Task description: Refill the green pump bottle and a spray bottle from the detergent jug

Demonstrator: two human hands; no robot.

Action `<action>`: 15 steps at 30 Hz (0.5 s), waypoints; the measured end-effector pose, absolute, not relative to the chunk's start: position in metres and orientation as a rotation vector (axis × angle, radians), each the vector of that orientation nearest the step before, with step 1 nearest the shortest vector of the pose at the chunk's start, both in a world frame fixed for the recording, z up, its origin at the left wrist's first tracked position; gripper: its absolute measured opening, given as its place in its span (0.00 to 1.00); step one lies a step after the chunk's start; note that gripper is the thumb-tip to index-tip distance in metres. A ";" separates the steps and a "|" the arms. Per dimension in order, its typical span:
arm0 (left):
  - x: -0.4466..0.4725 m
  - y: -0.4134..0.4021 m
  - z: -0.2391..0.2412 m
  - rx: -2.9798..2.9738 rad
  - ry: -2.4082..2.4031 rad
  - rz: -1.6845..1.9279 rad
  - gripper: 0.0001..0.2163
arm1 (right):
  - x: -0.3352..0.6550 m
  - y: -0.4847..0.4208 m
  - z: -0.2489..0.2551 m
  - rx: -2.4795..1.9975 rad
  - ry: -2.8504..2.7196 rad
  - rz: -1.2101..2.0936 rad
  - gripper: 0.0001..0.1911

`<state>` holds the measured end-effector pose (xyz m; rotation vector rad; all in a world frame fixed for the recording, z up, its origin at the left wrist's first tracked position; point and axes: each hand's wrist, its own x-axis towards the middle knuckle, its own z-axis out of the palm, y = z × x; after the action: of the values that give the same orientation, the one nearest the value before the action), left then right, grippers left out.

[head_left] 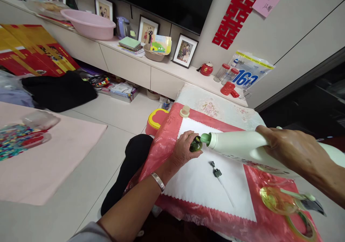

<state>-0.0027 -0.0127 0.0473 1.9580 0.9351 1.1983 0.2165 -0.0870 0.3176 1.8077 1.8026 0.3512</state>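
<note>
Head view: a small green bottle (196,144) is gripped by the left hand (183,148), while a white bottle (237,145) is clasped tilted by the right hand (291,148), spout touching its mouth.

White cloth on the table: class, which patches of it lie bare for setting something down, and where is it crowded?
Bare: the white cloth below the pump tube, down to its zigzag edge, and the strip toward the beige cap. Crowded: where the left hand steadies the small green bottle under the white bottle held by the right hand.
</note>
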 end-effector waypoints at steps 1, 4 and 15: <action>-0.003 -0.013 0.047 1.956 0.936 1.198 0.33 | 0.216 -0.087 0.318 1.805 1.796 0.357 0.03; -0.002 -0.013 0.047 1.957 0.932 1.196 0.33 | 0.215 -0.087 0.319 1.803 1.775 0.357 0.03; -0.003 -0.013 0.047 1.957 0.927 1.199 0.32 | 0.213 -0.086 0.320 1.800 1.759 0.338 0.03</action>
<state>-0.0030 -0.0132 0.0473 1.9573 0.9266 1.1993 0.2133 -0.0864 0.3196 1.8000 1.7592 0.3379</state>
